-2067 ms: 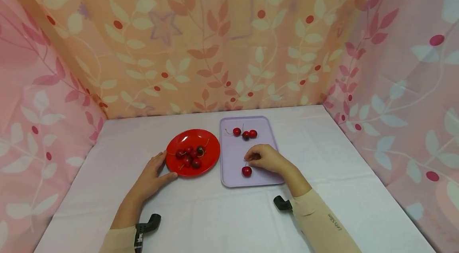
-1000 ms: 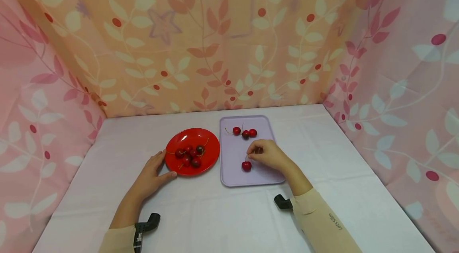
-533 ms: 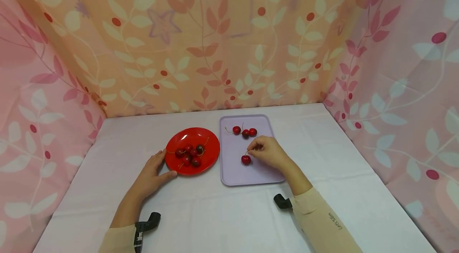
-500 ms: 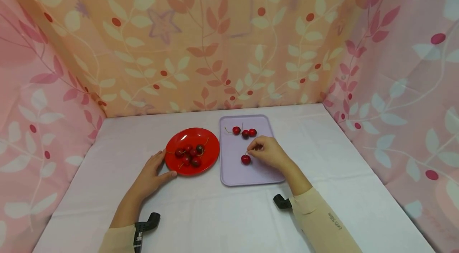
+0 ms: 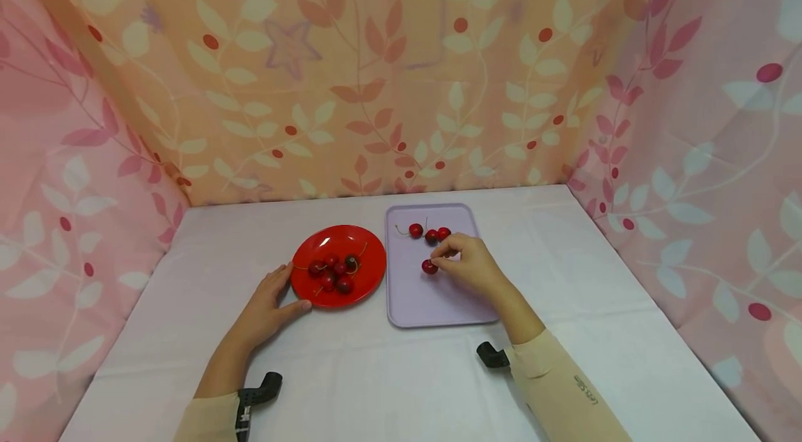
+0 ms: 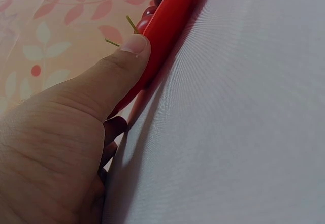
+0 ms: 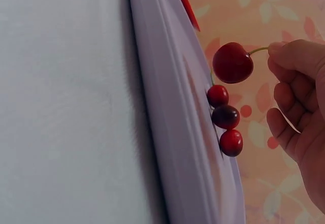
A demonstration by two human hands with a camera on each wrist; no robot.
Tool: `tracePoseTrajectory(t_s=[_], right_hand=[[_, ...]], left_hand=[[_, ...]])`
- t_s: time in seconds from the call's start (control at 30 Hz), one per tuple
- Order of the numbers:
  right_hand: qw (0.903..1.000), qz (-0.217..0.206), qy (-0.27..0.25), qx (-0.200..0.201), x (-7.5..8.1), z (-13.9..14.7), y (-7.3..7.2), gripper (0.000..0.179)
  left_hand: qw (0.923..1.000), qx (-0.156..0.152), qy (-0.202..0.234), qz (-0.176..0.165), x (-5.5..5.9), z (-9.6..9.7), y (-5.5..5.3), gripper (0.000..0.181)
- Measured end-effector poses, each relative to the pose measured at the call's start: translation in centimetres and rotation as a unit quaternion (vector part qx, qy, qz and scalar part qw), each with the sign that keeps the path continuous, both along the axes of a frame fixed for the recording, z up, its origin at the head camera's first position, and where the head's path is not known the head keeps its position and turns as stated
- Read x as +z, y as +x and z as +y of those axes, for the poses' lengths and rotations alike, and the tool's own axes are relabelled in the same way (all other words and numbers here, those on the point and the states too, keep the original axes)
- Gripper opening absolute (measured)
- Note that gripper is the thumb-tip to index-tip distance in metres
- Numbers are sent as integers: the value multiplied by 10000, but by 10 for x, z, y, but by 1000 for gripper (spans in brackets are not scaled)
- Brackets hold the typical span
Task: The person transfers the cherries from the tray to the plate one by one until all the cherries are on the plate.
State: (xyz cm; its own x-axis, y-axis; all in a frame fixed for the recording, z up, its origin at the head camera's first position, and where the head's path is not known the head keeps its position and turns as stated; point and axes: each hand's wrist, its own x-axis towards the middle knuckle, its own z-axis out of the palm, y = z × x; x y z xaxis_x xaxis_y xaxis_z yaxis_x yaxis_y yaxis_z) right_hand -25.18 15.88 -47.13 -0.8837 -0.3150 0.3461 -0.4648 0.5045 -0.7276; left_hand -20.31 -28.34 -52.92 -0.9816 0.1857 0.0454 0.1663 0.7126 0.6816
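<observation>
My right hand (image 5: pixel 470 264) pinches the stem of a dark red cherry (image 7: pixel 232 62) between thumb and fingertips, and the fruit hangs above the lilac tray (image 5: pixel 413 306). On the tray's far part, beyond that hand, lie three more cherries (image 5: pixel 431 237), close together. My left hand (image 5: pixel 266 306) rests at the left edge of a round red plate (image 5: pixel 370 254), its fingers spread along the rim. In the left wrist view the thumb (image 6: pixel 134 43) touches the plate's rim. Several cherries (image 5: pixel 330 273) with green stems sit heaped in the plate.
Plate and tray stand side by side on a white-covered table (image 5: pixel 376 386). A leaf-patterned curtain (image 5: pixel 401 80) closes off the back, with similar pink cloth (image 5: pixel 708 170) at both sides. Black wrist mounts (image 5: pixel 493 356) stick out from the sleeves.
The right hand has carried the cherry up off the tray by its stem and a little away from me, towards the three others. The left hand has stayed at the plate.
</observation>
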Motion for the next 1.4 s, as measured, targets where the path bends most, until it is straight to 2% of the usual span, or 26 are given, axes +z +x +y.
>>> tracePoseTrajectory(t_s=[0.2,0.6,0.9,1.13,1.4], right_hand=[[9998,196,43,81,8,-8,-2,11],[9987,219,-6,452,26,-30,-6,10],[9978,-36,-15,668,37,-57,-10,11],[9947,-37,89,1025,38,-82,-14,9],[9919,-311,37,1232,33,-107,-18,7]], left_hand=[[10000,51,-34,-15,-1,1,0,102],[9999,96,-37,-49,-3,0,-1,102],[10000,28,22,-47,-1,0,0,103],[10000,42,11,-26,-1,0,1,101],[10000,40,44,-28,0,0,1,102]])
